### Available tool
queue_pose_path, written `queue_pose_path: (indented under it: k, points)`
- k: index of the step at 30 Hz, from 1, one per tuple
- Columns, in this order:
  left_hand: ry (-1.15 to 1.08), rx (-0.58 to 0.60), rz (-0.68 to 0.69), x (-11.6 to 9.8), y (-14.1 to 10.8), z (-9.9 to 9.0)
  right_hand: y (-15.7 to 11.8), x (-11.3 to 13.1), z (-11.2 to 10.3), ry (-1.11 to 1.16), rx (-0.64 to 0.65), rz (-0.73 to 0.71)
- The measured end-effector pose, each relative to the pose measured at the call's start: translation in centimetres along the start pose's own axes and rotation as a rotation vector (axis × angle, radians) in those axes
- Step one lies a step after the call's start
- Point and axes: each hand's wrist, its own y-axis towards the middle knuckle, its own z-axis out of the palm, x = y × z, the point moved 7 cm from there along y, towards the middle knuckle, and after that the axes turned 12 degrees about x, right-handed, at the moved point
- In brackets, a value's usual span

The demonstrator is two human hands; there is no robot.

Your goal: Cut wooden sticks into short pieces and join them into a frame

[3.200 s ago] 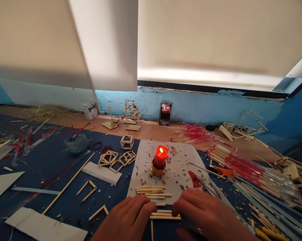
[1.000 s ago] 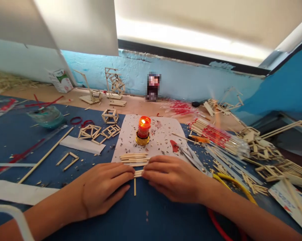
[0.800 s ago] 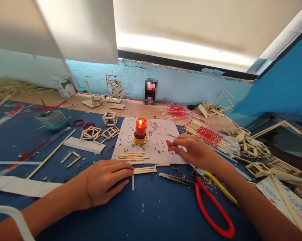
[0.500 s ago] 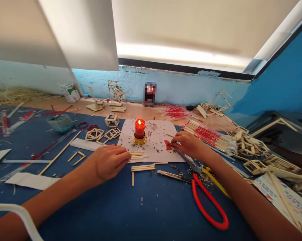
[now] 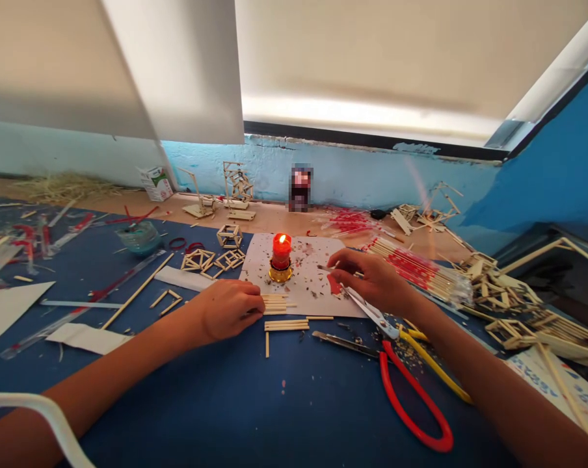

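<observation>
While the lit red candle (image 5: 281, 255) stands on the white sheet (image 5: 304, 292), the left hand (image 5: 230, 309) lies just near-left of it, fingers together and curled onto a small stack of cut sticks (image 5: 275, 303) at the sheet's near edge. To the candle's right, the right hand (image 5: 372, 281) hovers over the sheet with thumb and forefinger pinched on a thin stick (image 5: 326, 268) pointing toward the candle. Near-right of the candle, red-and-yellow-handled cutters (image 5: 411, 370) lie open on the blue mat (image 5: 255, 403).
</observation>
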Motion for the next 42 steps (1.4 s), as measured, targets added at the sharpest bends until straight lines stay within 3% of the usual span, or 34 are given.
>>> queue_pose_path:
  k: [6,10,16,18,22,24,30,34,37,42]
  points:
    - [-0.078,0.017,-0.060,0.0,0.3,-0.1,4.3,2.5,-0.9,0.438,-0.209,-0.097]
    - [-0.189,-0.015,-0.129,0.6,-0.1,-0.7,6.4,2.1,-0.5,0.487,-0.347,-0.043]
    - [-0.473,-0.081,-0.230,1.8,-2.2,-2.1,7.1,1.2,0.0,0.517,-0.359,-0.052]
    - [-0.745,-0.052,-0.206,1.6,-2.4,-1.7,7.1,1.1,0.0,0.525,-0.359,-0.059]
    - [-1.518,-0.063,-0.092,0.0,-1.7,-0.6,7.3,1.3,0.2,0.531,-0.366,-0.060]
    - [-1.663,-0.080,-0.034,-1.2,-0.9,-0.8,7.4,1.3,0.4,0.522,-0.356,-0.054]
    - [-1.783,0.015,0.125,-4.9,0.5,-1.7,7.3,1.1,0.6,0.488,-0.365,-0.050]
    - [-1.863,0.020,0.209,-5.8,0.1,-0.9,7.3,1.0,0.5,0.476,-0.378,-0.058]
    - [-1.863,-0.043,0.193,-5.5,-0.3,-0.3,7.3,0.9,0.6,0.474,-0.377,-0.049]
    - [-1.811,-0.203,0.040,-4.2,-0.7,-0.2,7.3,1.1,0.6,0.490,-0.380,-0.074]
